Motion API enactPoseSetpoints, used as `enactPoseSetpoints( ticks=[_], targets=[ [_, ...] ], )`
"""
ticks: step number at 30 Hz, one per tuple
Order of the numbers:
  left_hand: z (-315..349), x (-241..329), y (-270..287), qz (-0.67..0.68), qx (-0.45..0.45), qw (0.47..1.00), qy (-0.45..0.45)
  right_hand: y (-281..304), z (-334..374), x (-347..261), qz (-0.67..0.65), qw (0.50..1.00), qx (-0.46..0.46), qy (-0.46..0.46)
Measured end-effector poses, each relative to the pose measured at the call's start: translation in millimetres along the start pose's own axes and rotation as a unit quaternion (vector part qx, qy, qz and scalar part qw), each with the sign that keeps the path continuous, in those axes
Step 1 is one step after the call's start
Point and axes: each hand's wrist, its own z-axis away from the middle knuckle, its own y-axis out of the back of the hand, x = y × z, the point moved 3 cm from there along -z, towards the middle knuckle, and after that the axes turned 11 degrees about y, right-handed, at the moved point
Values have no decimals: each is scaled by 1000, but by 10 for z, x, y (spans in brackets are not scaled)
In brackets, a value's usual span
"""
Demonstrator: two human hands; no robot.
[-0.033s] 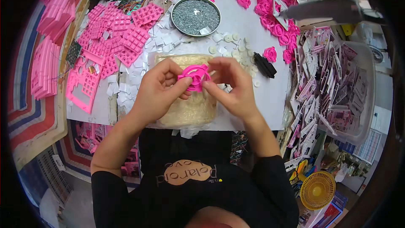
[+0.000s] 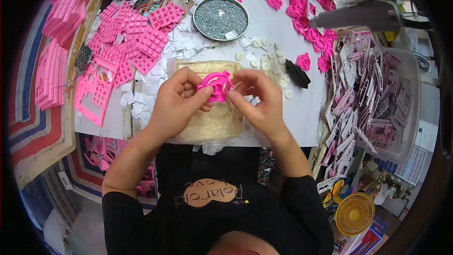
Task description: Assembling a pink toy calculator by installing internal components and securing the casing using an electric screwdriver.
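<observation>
A pink round plastic part with curved cut-outs is held above a pad wrapped in clear film. My left hand is closed on its left side, thumb lying across the lower front. At its right edge the thumb and fingers of my right hand pinch the rim. Beyond both hands stands a round metal tin full of small grey metal pieces. Small white discs and white square pieces lie scattered around the pad.
Pink keypads and a pink frame lie at left, beside stacked pink panels. More pink round parts are at upper right, near a black part. A clear bin and piled printed panels stand at right.
The pink part has tilted slightly between my fingers. Both hands keep their grip in nearly the same place, and the whole view has shifted a little.
</observation>
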Motion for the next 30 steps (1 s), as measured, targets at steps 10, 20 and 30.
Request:
enactPoseSetpoints(
  ticks=[10,20,30],
  targets=[
    [586,-18,115,-431,-1,901,-41,-55,74,185,328,919,-195,99],
    [857,1693,2108,-480,530,668,-206,-215,-25,178,416,870,-262,45],
    [-194,2866,4383,-522,646,546,-111,-272,7,173,369,892,-252,74]
  ],
)
